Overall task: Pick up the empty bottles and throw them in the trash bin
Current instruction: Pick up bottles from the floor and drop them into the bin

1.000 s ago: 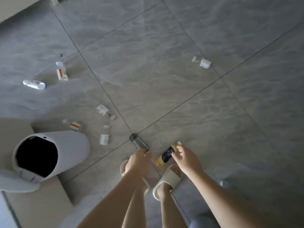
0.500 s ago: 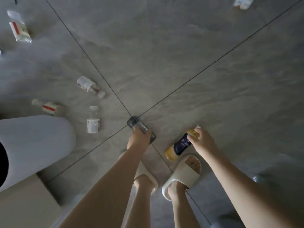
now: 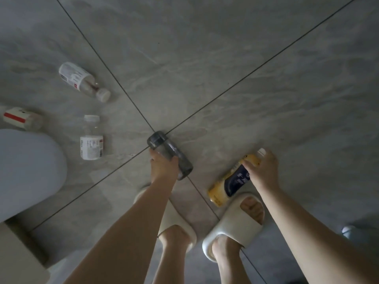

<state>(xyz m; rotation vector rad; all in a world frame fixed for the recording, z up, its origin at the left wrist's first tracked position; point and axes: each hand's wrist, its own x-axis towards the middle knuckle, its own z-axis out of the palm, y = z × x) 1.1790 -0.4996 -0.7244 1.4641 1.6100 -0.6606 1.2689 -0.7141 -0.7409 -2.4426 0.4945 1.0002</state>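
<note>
Five bottles (image 3: 169,154), two slippers (image 3: 233,226), perhaps one bin (image 3: 28,171).

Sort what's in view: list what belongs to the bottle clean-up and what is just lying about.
Part of the job:
dark bottle, in the left hand
yellow bottle, in the right hand
three clear bottles on the floor
white bin

Just there:
slippers
cardboard box
small pale object, too unclear to name
</note>
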